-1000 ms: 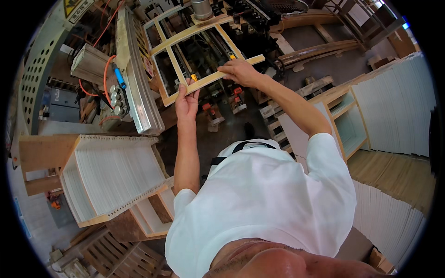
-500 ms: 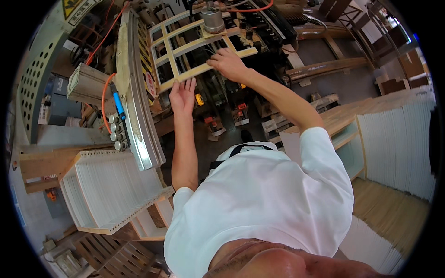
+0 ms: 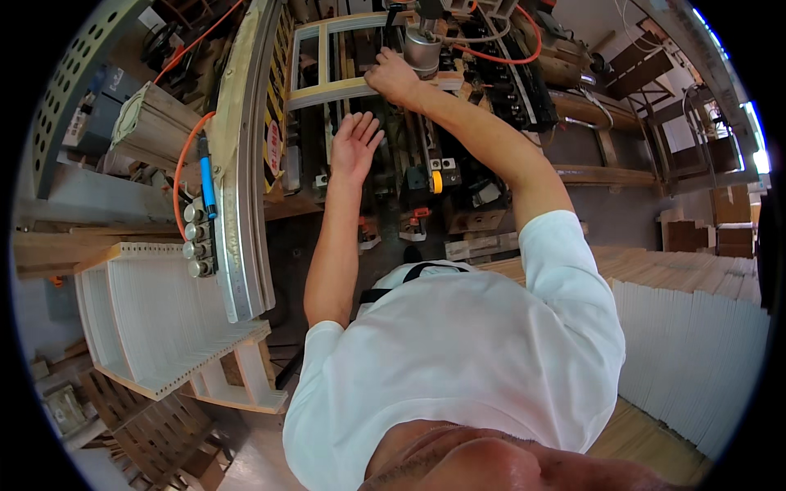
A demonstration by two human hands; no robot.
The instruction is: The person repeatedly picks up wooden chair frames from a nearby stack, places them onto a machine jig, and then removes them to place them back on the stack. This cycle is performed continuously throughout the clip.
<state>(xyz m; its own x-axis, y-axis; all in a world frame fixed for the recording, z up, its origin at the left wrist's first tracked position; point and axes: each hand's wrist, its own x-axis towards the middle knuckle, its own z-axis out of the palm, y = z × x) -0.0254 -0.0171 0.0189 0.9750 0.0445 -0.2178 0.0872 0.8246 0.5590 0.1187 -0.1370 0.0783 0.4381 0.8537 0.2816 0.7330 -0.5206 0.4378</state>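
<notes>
A light wooden lattice frame (image 3: 332,88) with white-painted edges lies on the dark machine bed ahead of me, partly beyond the top of the view. My right hand (image 3: 395,79) grips its near rail, fingers curled over the wood. Just right of that hand, a silver metal cylinder (image 3: 423,53) stands over the frame. My left hand (image 3: 356,149) is apart from the rail on the near side, palm up, with stretched fingers and nothing in it.
A long metal rail (image 3: 237,204) runs along my left, carrying a blue marker-like tube (image 3: 207,186) and an orange hose (image 3: 179,176). White-edged stacked panels stand at lower left (image 3: 155,319) and right (image 3: 688,344). A yellow round part (image 3: 436,182) sits on the machine's near side.
The lattice frame has shifted away from me under the cylinder. My left hand has come off its near rail, while my right hand stays on it. The whole view has shifted too.
</notes>
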